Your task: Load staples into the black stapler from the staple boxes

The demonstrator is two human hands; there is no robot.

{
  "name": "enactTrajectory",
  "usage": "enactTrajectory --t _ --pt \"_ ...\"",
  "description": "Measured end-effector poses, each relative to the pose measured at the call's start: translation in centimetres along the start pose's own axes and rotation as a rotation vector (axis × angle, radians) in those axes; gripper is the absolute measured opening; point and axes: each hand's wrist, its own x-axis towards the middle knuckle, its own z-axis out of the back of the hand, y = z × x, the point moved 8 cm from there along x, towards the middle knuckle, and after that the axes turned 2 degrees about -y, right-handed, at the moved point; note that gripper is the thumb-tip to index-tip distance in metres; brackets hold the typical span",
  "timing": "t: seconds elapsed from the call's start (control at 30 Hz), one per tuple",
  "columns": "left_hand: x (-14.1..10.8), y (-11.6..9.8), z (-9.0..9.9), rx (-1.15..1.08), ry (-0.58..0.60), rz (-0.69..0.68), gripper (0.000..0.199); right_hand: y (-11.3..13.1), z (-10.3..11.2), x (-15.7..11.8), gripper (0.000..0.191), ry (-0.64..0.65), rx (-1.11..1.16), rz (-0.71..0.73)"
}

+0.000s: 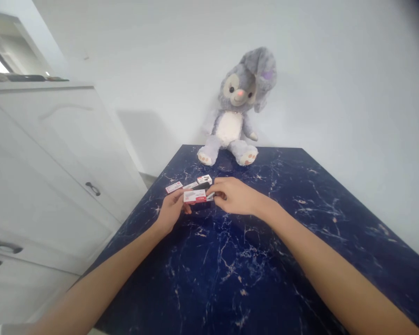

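Note:
My left hand [171,209] grips the left end of a small red-and-white box [194,196], held just above the dark table. At the box's right end, my right hand [232,195] is closed in a pinch. A thin pale piece [210,196] shows by its fingertips; whether it is a flap or something from inside the box, I cannot tell. Behind the held box lies a black object [203,185], partly hidden, perhaps a stapler. Close by are a second small red-and-white box [174,187] and a white box with a dark picture [204,178].
A grey plush toy [230,125] with long ears sits at the back of the blue marbled table [230,279], against the white wall. To the left stands a white cabinet [52,172] with dark handles, a gap between it and the table.

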Motion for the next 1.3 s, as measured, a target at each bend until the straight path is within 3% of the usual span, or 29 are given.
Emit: enactTrajectory --t 0.13,0.27,0.43,0.6,0.77,1.0,1.13,1.3 --pt "0.0 -0.2 0.0 -0.034 -0.001 -0.029 0.037 0.4 0.9 0.2 0.026 -0.023 0.016 -0.014" --pt "-0.4 -0.4 -0.5 -0.063 0.022 -0.043 0.039 -0.8 1.0 0.3 0.023 -0.088 0.045 -0.142" --pt "-1.0 0.4 -1.7 -0.250 0.116 0.129 0.043 -2.2 0.8 0.1 0.019 -0.161 0.192 -0.245" --pt "-1.2 0.0 -2.0 -0.464 0.142 0.272 0.033 -1.7 1.7 0.2 0.018 -0.229 0.198 -0.196" --pt "-1.5 -0.2 -2.2 -0.541 0.149 0.350 0.030 -1.0 1.7 0.2 0.016 -0.216 0.038 -0.130" --pt "-1.1 0.2 -1.3 -0.546 0.072 0.308 0.028 -0.6 1.2 0.2 0.016 -0.209 -0.081 -0.031" --pt "-1.5 0.6 -1.9 -0.545 0.153 0.342 0.035 -0.1 1.0 0.1 0.020 -0.199 -0.096 0.009" --pt "-1.9 -0.6 -3.1 -0.534 0.255 0.262 0.033 -0.3 1.3 -0.2 0.020 -0.250 0.016 -0.018"
